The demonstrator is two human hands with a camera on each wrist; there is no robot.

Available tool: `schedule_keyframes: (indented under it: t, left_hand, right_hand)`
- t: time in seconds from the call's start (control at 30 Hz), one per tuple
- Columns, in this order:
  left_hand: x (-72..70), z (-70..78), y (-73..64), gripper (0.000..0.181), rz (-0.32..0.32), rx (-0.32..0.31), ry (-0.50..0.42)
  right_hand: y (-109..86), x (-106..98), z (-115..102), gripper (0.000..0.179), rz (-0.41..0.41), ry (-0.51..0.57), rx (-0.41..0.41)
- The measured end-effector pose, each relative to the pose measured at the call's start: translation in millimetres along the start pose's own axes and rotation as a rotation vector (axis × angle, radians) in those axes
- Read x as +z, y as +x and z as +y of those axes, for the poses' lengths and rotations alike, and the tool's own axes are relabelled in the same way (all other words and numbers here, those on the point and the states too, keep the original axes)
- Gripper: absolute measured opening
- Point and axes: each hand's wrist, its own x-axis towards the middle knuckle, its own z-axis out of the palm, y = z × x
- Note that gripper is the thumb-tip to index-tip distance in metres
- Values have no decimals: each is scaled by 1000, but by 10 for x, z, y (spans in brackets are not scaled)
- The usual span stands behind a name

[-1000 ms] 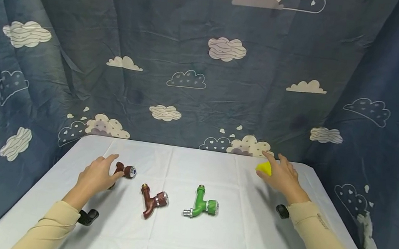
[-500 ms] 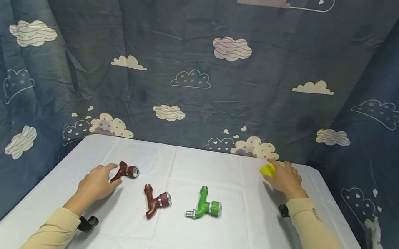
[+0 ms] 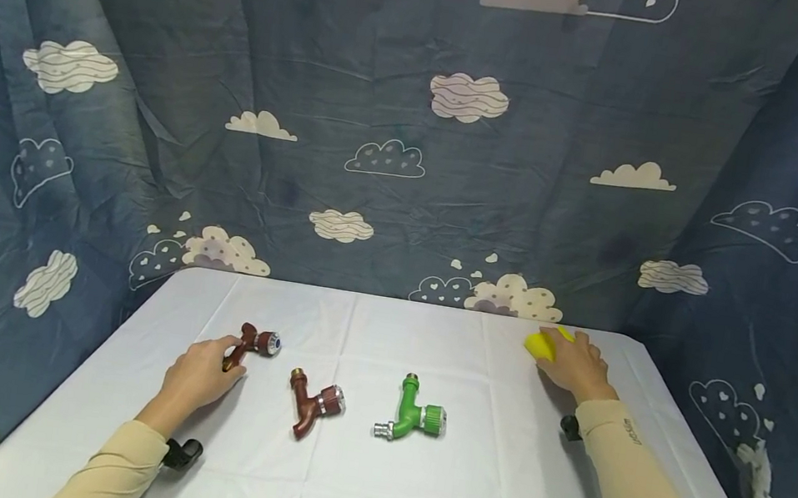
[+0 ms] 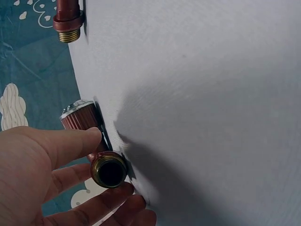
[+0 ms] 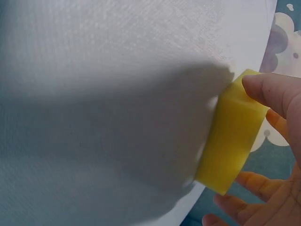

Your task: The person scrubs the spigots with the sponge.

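In the head view, my left hand (image 3: pixel 199 377) is at the near end of a dark brown tap (image 3: pixel 256 340) with a ribbed, silver-capped knob, at the table's left. The left wrist view shows thumb and fingers on either side of that brown tap (image 4: pixel 81 116), its threaded brass end facing the camera. At the back right my right hand (image 3: pixel 576 365) holds a yellow block (image 3: pixel 539 346). Seen from the right wrist, the thumb presses one end of the yellow block (image 5: pixel 233 134), with fingers partly hidden behind it.
A second brown tap (image 3: pixel 308 405) lies left of the table's middle. To its right lies a green tap (image 3: pixel 409 413) with a silver spout tip. Both rest on the white tablecloth (image 3: pixel 412 495). A dark cloud-print curtain (image 3: pixel 524 215) surrounds the table's back and sides.
My left hand has moved down and forward onto the brown tap, its thumb and fingers closing in. My right hand has lowered and closed around the yellow block. The head view has shifted slightly.
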Motion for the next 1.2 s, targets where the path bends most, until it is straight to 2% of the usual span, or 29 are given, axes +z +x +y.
schedule_keyframes:
  t: [0.3,0.53,0.77,0.93,1.2]
  left_hand:
    - [20,-7,13,46,23,-10,-12]
    - [29,-25,37,45,29,-5,-37]
    - [24,-46,74,40,88,18,-86]
    - [-14,-32,108,34,118,-4,-146]
    - [-45,-90,155,31,129,-52,-290]
  right_hand:
    - [4,27,-17,70,-1,9,14]
    - [-26,0,-38,69,4,22,11]
    - [-50,-50,4,69,20,49,9]
    - [-72,-92,46,68,42,62,-8]
    - [-145,-218,20,64,88,97,-45]
